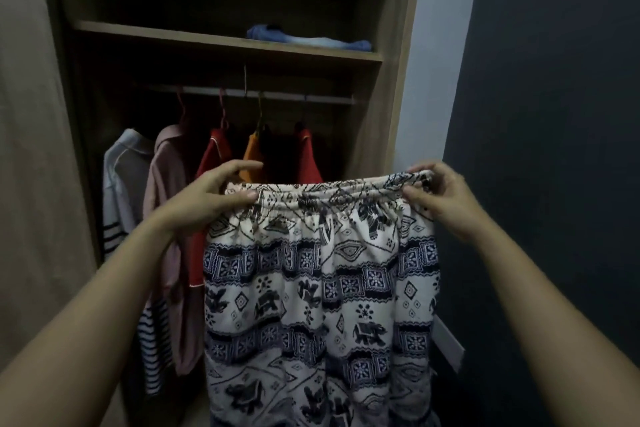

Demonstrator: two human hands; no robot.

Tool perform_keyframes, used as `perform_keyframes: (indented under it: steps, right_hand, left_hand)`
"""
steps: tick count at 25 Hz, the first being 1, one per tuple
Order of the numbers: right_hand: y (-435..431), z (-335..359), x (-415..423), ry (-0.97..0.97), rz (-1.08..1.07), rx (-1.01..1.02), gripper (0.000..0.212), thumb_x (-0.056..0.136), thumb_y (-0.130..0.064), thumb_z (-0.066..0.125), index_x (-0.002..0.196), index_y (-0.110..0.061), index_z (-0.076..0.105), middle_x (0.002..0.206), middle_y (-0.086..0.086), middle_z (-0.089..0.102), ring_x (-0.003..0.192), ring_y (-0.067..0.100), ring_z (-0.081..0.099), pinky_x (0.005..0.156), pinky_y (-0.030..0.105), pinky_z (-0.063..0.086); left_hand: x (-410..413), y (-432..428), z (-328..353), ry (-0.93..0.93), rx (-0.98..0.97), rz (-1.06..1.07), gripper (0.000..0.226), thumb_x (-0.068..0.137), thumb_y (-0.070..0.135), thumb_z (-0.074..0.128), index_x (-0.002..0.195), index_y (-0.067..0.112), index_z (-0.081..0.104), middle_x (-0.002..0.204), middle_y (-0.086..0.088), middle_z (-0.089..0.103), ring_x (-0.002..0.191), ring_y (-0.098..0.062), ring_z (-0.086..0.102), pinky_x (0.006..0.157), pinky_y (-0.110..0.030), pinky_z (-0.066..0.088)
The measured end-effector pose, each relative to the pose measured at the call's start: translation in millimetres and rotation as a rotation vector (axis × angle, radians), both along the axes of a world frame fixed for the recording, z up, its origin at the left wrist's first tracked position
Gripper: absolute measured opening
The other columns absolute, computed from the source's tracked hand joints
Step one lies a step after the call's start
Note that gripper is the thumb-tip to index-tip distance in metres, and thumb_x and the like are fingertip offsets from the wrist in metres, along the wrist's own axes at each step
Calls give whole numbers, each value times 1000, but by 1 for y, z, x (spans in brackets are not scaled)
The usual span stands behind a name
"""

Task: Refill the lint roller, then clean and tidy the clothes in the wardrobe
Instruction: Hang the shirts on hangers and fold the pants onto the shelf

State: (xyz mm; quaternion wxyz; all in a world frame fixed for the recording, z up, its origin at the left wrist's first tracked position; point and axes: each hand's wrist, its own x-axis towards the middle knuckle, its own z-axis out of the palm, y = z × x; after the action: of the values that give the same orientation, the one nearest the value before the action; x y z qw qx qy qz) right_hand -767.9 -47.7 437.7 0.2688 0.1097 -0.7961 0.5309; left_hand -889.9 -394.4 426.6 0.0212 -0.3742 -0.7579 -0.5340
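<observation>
Pinches the waistband of the patterned garment (322, 288) with left hand (204, 204) and right hand (443, 198), one at each end. Hangs spread below both hands.

No readable text, labels or numbers

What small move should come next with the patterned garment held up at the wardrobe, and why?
Probably bring the left hand across to the right hand, folding the patterned garment in half. Both hands pinch its waistband stretched flat, the cloth hangs free, no hanger is in hand, and a folded blue garment already lies on the shelf above.
</observation>
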Motion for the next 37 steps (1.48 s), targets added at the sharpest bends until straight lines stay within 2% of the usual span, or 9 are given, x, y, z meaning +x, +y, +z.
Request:
perform_keyframes:
  steps: [6, 10, 15, 19, 23, 30, 33, 35, 37]
  right_hand:
    - [4, -29, -7, -77, 47, -119, 34, 73, -1, 68, 96, -25, 63, 89, -3, 69, 83, 9, 66, 70, 15, 54]
    - [2, -37, -9, -248, 253, -411, 23, 66, -15, 72, 86, -7, 64, 69, 0, 71, 60, 8, 66, 55, 16, 53]
    - [-24, -76, -51, -628, 58, -758, 11, 86, -5, 54, 82, -3, 64, 73, 10, 69, 65, 20, 65, 67, 29, 57]
    - [-73, -79, -68, -589, -21, -692, 3, 83, -1, 63, 80, -1, 64, 56, 5, 66, 49, 11, 62, 48, 19, 52]
    - [-98, -66, -69, -509, 21, -662, 7, 80, 2, 65, 85, 0, 69, 68, 11, 72, 54, 13, 68, 53, 21, 56]
    - [-101, -51, -61, -531, 282, -641, 44, 100, -30, 34, 116, 2, 59, 106, 7, 62, 101, 18, 60, 97, 29, 45]
    - [-96, -41, -53, -501, 295, -425, 31, 98, -28, 39, 104, -12, 65, 109, 2, 62, 106, 12, 56, 90, 25, 45]
    - [-88, -38, -56, -347, 178, 1, 21, 92, -29, 53, 100, -17, 68, 106, -1, 63, 101, 5, 59, 90, 24, 47]
    - [-82, -39, -63, -158, -70, 476, 45, 80, -51, 61, 110, -18, 60, 117, 0, 53, 111, 10, 51, 102, 32, 40]
  left_hand:
    - [-6, -10, -22, -37, 98, 79, 26, 68, 19, 75, 90, 8, 65, 78, -8, 68, 67, -13, 64, 60, -19, 54]
    - [-15, -19, -32, -433, 319, -99, 45, 56, 34, 87, 86, 8, 67, 75, -9, 71, 65, -16, 68, 61, -25, 58]
    - [-30, 33, -69, -908, 418, 232, 19, 83, 12, 67, 90, -5, 63, 67, -16, 71, 57, -24, 70, 57, -41, 60]
    - [-7, 89, -67, -751, 349, 269, 10, 79, -1, 69, 76, -8, 63, 53, -12, 66, 44, -18, 64, 47, -28, 55]
    - [11, 111, -53, -628, 303, 186, 15, 84, -1, 61, 92, -12, 65, 79, -22, 66, 68, -26, 63, 64, -32, 51]
    - [11, 103, -44, -459, 225, 81, 20, 84, 11, 63, 99, 0, 70, 89, -13, 72, 81, -23, 69, 76, -29, 52]
    - [14, 95, -43, -339, 198, 6, 23, 81, 13, 70, 104, 9, 70, 96, -11, 74, 89, -22, 71, 77, -28, 56]
    - [13, 93, -41, -283, 212, 43, 17, 86, 8, 61, 101, 10, 70, 97, -12, 73, 89, -20, 69, 75, -27, 54]
    - [12, 92, -39, -257, 204, 62, 25, 89, 4, 48, 102, 8, 69, 98, -15, 71, 90, -22, 67, 79, -33, 54]
